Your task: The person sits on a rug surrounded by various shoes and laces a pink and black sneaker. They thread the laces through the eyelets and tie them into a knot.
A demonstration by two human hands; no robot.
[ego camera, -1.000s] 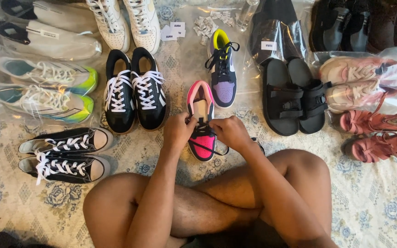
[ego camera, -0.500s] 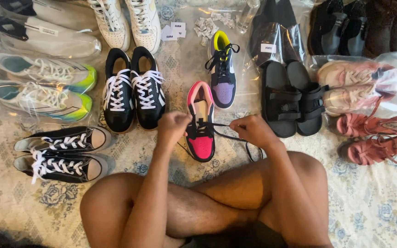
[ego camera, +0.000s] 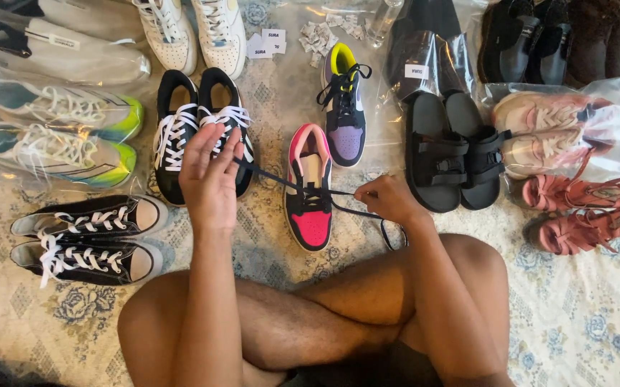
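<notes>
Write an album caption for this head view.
Seated cross-legged on a rug, both hands, left hand and right hand, pull a dark lace through a pink-and-black sneaker.

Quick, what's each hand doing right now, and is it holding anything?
Left hand: raised, closed on one end of the dark shoelace.
Right hand: closed on the other end, beside the pink sneaker.

A second ago both hands sat close together over the pink and black sneaker (ego camera: 310, 190), working at its tongue. Since then they have drawn apart. The left hand (ego camera: 210, 172) has risen and swung out toward the black sneakers with white laces (ego camera: 199, 129), fingers spread, pulling one end of the dark lace (ego camera: 270, 175) taut. The right hand (ego camera: 389, 201) has slid out to the shoe's other side, pinching the other end, whose slack now loops on the rug (ego camera: 582, 322).
</notes>
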